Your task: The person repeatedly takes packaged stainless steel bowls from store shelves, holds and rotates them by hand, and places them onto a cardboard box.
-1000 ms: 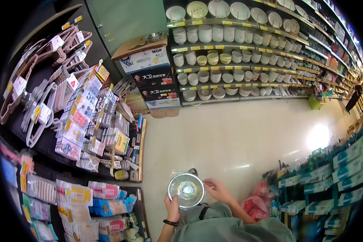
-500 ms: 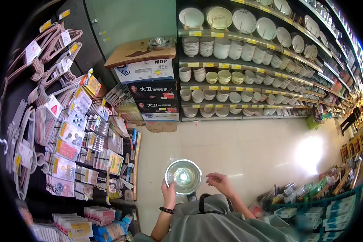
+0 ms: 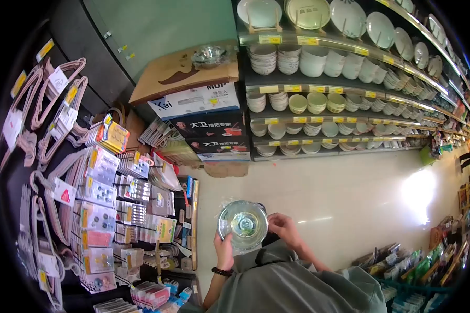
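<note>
A round, shiny metal bowl (image 3: 244, 223) is held in front of my body, its inside facing up and catching the light. Clear plastic seems to show around its edge. My left hand (image 3: 224, 251), with a dark beaded bracelet at the wrist, grips the lower left rim, thumb over the edge. At the right rim, my right hand (image 3: 284, 229) has its fingers curled and pinched against the bowl's edge. Whether they hold the metal or the plastic around it is hard to make out.
Ahead stand shelves (image 3: 318, 44) of bowls and plates. Stacked mop boxes (image 3: 216, 125) carry another metal bowl (image 3: 209, 56) in clear plastic. Hangers (image 3: 57, 120) and packaged goods (image 3: 99, 219) hang at left. A bin of packaged goods (image 3: 418, 266) stands at lower right.
My right hand has come left from apart to the bowl's right rim. The bowl is tilted slightly differently, still in my left hand. The view has shifted left and nearer the shelves.
</note>
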`<action>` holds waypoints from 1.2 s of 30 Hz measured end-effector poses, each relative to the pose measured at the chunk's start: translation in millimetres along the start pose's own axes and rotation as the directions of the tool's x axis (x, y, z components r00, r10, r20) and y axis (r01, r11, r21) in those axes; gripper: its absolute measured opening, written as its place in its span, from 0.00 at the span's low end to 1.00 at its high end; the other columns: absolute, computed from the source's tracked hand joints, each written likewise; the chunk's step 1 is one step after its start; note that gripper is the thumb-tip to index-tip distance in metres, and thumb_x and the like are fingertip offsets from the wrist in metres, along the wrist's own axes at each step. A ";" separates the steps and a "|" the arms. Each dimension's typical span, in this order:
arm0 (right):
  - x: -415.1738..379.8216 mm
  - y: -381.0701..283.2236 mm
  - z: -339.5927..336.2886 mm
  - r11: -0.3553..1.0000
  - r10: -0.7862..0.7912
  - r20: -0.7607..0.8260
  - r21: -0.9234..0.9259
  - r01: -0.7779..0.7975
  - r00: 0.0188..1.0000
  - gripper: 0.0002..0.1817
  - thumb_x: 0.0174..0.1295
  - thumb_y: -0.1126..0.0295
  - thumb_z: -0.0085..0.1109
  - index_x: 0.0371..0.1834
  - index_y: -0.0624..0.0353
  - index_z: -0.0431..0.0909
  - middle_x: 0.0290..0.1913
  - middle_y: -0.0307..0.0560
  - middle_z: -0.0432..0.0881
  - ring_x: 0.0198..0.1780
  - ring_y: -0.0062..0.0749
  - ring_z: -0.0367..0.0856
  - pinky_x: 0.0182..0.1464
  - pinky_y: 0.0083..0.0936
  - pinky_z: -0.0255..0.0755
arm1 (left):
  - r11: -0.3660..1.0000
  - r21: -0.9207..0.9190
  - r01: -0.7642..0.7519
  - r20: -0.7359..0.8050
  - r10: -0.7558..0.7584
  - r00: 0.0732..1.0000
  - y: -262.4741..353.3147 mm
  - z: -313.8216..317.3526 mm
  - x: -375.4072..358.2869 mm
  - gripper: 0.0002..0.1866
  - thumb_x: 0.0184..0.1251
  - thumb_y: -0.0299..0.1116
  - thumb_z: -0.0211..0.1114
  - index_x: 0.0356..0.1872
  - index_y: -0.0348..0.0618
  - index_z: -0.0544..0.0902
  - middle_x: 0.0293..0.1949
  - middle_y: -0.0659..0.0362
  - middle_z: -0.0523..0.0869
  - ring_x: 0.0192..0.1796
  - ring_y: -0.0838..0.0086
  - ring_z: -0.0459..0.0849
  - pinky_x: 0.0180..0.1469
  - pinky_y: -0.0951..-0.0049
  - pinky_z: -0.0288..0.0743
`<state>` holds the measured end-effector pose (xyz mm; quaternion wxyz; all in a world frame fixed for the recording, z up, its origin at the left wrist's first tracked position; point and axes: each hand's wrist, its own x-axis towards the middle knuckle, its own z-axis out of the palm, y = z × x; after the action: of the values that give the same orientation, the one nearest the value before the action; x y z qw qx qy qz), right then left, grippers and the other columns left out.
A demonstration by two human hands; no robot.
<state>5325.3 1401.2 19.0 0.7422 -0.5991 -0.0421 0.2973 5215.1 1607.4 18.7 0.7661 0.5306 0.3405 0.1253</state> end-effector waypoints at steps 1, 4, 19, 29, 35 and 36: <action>20.4 -7.5 -1.0 1.000 0.001 0.015 0.007 -0.002 1.000 0.09 0.73 0.75 0.58 0.51 0.67 0.81 0.39 0.39 0.85 0.42 0.21 0.81 0.46 0.22 0.77 | 1.000 0.008 -0.004 -0.007 0.004 1.000 7.2 5.1 17.2 0.21 0.69 0.21 0.58 0.63 0.33 0.77 0.55 0.58 0.84 0.56 0.75 0.80 0.61 0.72 0.71; 80.8 -56.5 4.2 1.000 0.010 0.075 -0.002 -0.010 0.997 0.12 0.76 0.70 0.55 0.53 0.67 0.81 0.39 0.39 0.85 0.42 0.22 0.81 0.47 0.23 0.76 | 0.999 0.029 -0.024 -0.038 0.025 0.999 45.6 25.4 68.4 0.22 0.69 0.22 0.58 0.64 0.34 0.75 0.56 0.58 0.83 0.57 0.74 0.79 0.61 0.71 0.71; 326.5 -208.4 28.7 0.961 -0.275 0.061 0.053 0.272 0.960 0.04 0.74 0.73 0.59 0.42 0.59 0.73 0.32 0.28 0.74 0.32 0.09 0.69 0.34 0.15 0.64 | 0.958 0.042 -0.284 0.210 0.269 0.940 217.6 119.7 279.4 0.29 0.78 0.30 0.58 0.76 0.35 0.63 0.70 0.52 0.74 0.71 0.69 0.72 0.73 0.67 0.64; 484.2 -294.3 69.6 0.891 -0.426 -0.121 0.116 0.439 0.896 0.07 0.75 0.69 0.58 0.38 0.58 0.74 0.28 0.30 0.77 0.29 0.10 0.70 0.31 0.15 0.64 | 0.786 0.028 -0.617 0.489 0.528 0.694 334.2 152.8 455.0 0.33 0.79 0.32 0.58 0.78 0.34 0.57 0.73 0.51 0.69 0.74 0.68 0.67 0.76 0.67 0.57; 581.2 -356.3 92.9 0.873 -0.429 -0.285 0.113 0.474 0.857 0.06 0.71 0.70 0.60 0.37 0.59 0.77 0.28 0.31 0.77 0.30 0.12 0.71 0.33 0.15 0.64 | 0.780 0.002 -0.625 0.510 0.537 0.672 406.8 194.9 554.4 0.26 0.80 0.35 0.59 0.72 0.34 0.66 0.64 0.54 0.78 0.65 0.72 0.75 0.69 0.69 0.66; 598.4 -363.8 92.5 0.872 -0.423 -0.307 0.117 0.475 0.852 0.07 0.70 0.69 0.61 0.35 0.59 0.77 0.27 0.32 0.78 0.27 0.14 0.72 0.30 0.17 0.64 | 0.785 0.003 -0.619 0.519 0.528 0.672 415.8 201.9 572.2 0.25 0.80 0.35 0.59 0.71 0.34 0.68 0.62 0.55 0.80 0.63 0.73 0.77 0.67 0.69 0.68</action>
<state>5919.3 1737.0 201.7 0.8430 -0.5346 -0.0508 0.0323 5839.3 1945.7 211.2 0.6964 0.6908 -0.0408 0.1900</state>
